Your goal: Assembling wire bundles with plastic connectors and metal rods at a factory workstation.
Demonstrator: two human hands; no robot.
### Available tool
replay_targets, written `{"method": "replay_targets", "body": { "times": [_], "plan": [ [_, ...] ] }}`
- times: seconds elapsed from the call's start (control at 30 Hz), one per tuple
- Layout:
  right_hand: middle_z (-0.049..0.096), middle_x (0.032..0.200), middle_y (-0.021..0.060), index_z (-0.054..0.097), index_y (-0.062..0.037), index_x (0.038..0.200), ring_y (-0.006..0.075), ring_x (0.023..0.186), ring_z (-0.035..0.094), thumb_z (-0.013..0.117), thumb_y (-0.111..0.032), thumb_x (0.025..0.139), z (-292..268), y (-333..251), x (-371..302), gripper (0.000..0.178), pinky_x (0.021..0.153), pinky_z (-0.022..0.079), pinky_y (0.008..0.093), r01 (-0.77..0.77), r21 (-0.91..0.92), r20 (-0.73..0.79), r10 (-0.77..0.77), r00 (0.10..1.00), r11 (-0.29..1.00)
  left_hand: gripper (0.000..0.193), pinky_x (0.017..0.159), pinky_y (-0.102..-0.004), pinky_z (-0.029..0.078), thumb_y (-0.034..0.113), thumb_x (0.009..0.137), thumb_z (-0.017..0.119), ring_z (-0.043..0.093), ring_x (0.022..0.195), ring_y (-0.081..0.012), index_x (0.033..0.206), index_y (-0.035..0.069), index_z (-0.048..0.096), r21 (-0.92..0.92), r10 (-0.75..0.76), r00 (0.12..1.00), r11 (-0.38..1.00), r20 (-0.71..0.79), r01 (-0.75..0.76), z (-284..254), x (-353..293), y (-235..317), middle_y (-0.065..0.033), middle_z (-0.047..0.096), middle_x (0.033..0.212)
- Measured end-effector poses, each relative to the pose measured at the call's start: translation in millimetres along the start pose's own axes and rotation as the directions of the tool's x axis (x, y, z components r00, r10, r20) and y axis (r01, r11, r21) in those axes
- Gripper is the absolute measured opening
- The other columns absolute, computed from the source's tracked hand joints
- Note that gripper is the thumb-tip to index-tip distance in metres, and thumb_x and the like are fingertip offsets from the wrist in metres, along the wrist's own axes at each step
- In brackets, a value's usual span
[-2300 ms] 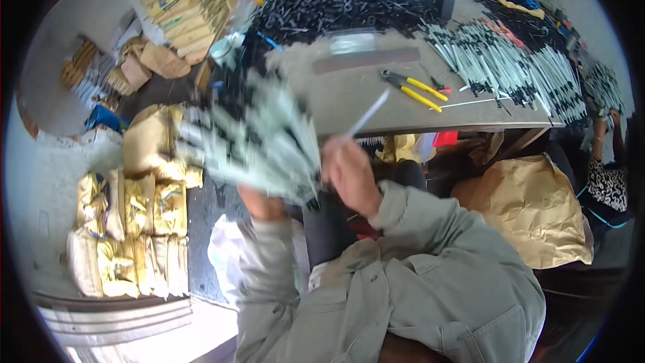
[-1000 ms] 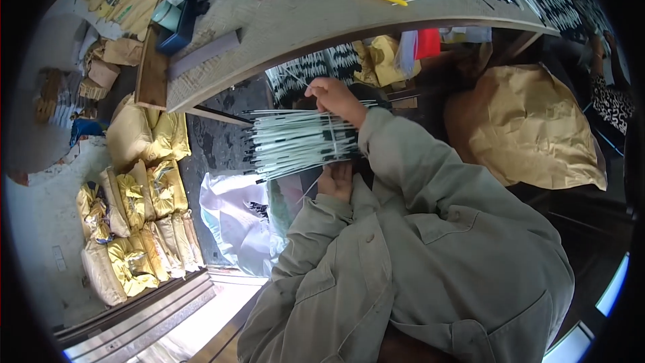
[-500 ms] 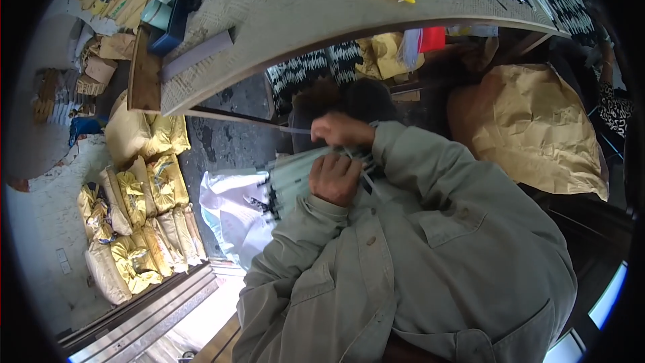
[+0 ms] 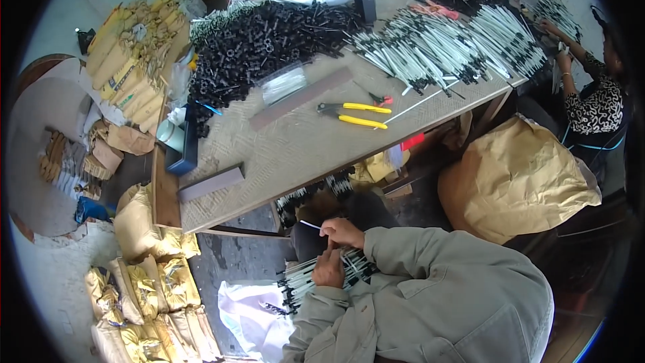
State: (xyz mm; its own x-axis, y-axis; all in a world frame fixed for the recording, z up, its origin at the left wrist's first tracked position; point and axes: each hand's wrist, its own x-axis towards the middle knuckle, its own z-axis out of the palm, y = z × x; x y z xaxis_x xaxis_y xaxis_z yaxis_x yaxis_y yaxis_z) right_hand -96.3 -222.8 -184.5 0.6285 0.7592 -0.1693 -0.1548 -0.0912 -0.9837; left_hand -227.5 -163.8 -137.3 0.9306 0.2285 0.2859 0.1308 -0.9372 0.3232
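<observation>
A bundle of thin pale rods with black ends [image 4: 295,284] lies across my lap. Curled over its top is my left hand [image 4: 329,269], gripping the rods, with one finger reaching up to the other hand. My right hand [image 4: 344,232] is closed just beyond it, pinching a thin white strip [image 4: 310,224] that looks like a cable tie. The strip's free end sticks out to the left; whether the rest passes around the bundle is hidden by my hands. A white plastic sheet [image 4: 252,316] hangs beside the rods' left ends.
Ahead stands a worktable [image 4: 269,171] bearing yellow-handled cutters [image 4: 353,114], a packet of white strips [image 4: 283,85], a heap of black parts [image 4: 262,47] and loose pale rods [image 4: 430,44]. A large brown paper sack [image 4: 517,181] stands right, filled bags [image 4: 144,282] left. A co-worker [image 4: 594,101] sits far right.
My view has tilted up, showing more of the table and the co-worker. Both hands stay at the bundle, the right still holding the strip.
</observation>
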Motion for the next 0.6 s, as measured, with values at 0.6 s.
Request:
{"method": "replay_targets", "body": {
  "times": [0.6],
  "plan": [
    [0.055, 0.064, 0.0066, 0.056, 0.0013, 0.093, 0.0125, 0.059, 0.054, 0.042, -0.013, 0.091, -3.3, -27.7, -28.3, 0.020, 0.057, 0.045, 0.0262, -0.095, 0.240, -0.160, 0.136, 0.978, 0.966, 0.012, 0.041, -0.0460, 0.040, 0.024, 0.081, 0.053, 0.054, 0.046, -0.0333, 0.075, 0.015, 0.048, -0.039, -0.147, 0.988, 0.988, 0.044, 0.148, 19.2, 6.5, -22.4, -0.0102, 0.056, 0.055]
  ]
}}
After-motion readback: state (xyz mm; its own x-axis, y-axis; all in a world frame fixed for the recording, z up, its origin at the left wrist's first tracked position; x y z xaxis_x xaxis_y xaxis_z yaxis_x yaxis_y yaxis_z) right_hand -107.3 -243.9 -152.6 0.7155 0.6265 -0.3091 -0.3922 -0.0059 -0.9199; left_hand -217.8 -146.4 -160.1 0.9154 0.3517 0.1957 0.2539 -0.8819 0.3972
